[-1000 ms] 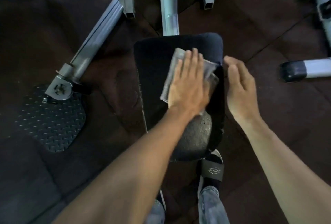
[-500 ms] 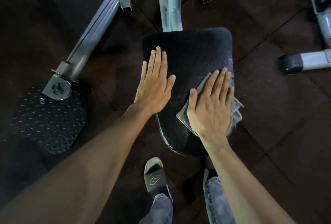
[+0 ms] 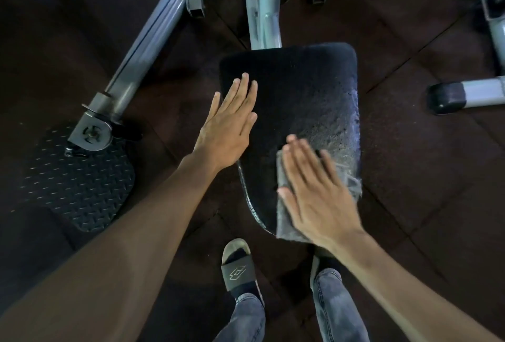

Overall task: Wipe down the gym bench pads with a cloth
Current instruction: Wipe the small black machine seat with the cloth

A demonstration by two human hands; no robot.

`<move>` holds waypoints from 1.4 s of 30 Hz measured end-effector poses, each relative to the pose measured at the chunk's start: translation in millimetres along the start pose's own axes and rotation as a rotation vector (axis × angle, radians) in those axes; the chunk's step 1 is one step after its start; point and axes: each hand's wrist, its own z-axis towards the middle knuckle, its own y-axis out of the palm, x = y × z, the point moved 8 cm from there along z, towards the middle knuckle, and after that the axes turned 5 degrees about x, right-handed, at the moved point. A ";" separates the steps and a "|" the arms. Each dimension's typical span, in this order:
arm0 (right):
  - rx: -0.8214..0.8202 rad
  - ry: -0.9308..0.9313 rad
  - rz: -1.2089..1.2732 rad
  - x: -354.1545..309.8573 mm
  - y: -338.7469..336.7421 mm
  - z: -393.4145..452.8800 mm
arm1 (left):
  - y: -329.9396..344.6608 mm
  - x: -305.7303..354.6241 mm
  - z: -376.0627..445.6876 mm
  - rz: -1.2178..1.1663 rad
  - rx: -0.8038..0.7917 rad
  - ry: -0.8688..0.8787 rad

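Observation:
A black bench pad point(image 3: 297, 90) with worn grey patches on its right side fills the middle of the view. My left hand point(image 3: 232, 125) lies flat with straight fingers on the pad's left edge. My right hand point(image 3: 314, 191) presses a grey cloth point(image 3: 285, 221) flat against the pad's near right part, fingers spread and blurred by motion. The cloth shows left of the hand, below it and as frayed threads at the pad's right edge; most of it is hidden under the palm.
Grey metal frame tubes point(image 3: 262, 5) run from the pad toward the top. A tilted leg ends at a black treaded foot plate point(image 3: 79, 177) on the left. A capped tube point(image 3: 464, 95) lies at right. My sandalled feet point(image 3: 237, 268) stand on dark rubber floor tiles.
The cloth passed from my left hand to my right hand. My left hand moved to the pad's left edge, and my right hand has slid the cloth down toward the near end.

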 end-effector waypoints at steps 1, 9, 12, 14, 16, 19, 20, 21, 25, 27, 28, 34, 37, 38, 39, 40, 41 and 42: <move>0.012 0.096 -0.007 14.5 -5.1 -0.2 | -2.3 -0.9 0.7 0.028 -0.004 0.021; 0.089 0.382 0.070 -1.6 -4.4 -0.1 | -3.6 -3.7 2.2 -0.011 0.001 0.035; 0.092 0.401 0.111 -20.0 -8.0 44.1 | -2.4 -5.5 4.8 -0.122 -0.005 0.021; 0.102 0.309 0.132 -37.4 -7.0 59.4 | -2.0 -7.8 5.4 -0.164 -0.007 0.012; 0.068 0.181 0.144 -48.4 -5.6 52.1 | -2.2 -7.7 4.5 -0.153 -0.001 0.005; -0.012 -0.020 0.144 -44.5 -0.6 6.6 | -1.1 -4.1 1.6 -0.132 0.039 -0.040; -0.021 -0.021 0.138 -30.4 1.1 -9.6 | -0.3 -1.2 0.9 -0.138 0.062 -0.067; -0.004 0.024 0.127 -9.1 2.1 -20.5 | 2.3 2.4 0.5 -0.141 0.084 -0.097; 0.082 0.453 0.369 91.4 4.6 3.8 | 15.6 14.8 1.5 -0.121 0.199 -0.217; 0.134 0.492 0.448 111.9 1.2 48.3 | 18.5 14.6 2.4 -0.105 0.252 -0.253; 0.144 0.472 0.417 115.1 -1.0 69.3 | 19.5 13.7 2.8 -0.100 0.267 -0.260; 0.206 0.393 0.110 104.5 -19.9 122.3 | 21.9 14.2 2.9 -0.089 0.296 -0.259; 0.215 0.201 0.141 75.8 -26.4 154.9 | 22.9 12.7 2.9 -0.090 0.295 -0.252; 0.214 0.144 0.157 69.0 -29.0 158.1 | 22.8 12.8 2.5 -0.091 0.292 -0.243; 0.210 0.098 0.186 64.9 -32.2 154.9 | 22.3 13.0 2.0 -0.094 0.289 -0.235; 0.206 0.070 0.219 63.8 -35.8 145.7 | 21.8 13.2 1.2 -0.097 0.286 -0.230; 0.206 0.069 0.241 66.9 -37.5 132.4 | 21.4 13.7 0.5 -0.098 0.287 -0.230; 0.203 0.091 0.240 72.9 -37.4 119.3 | 20.9 14.5 -0.1 -0.096 0.295 -0.233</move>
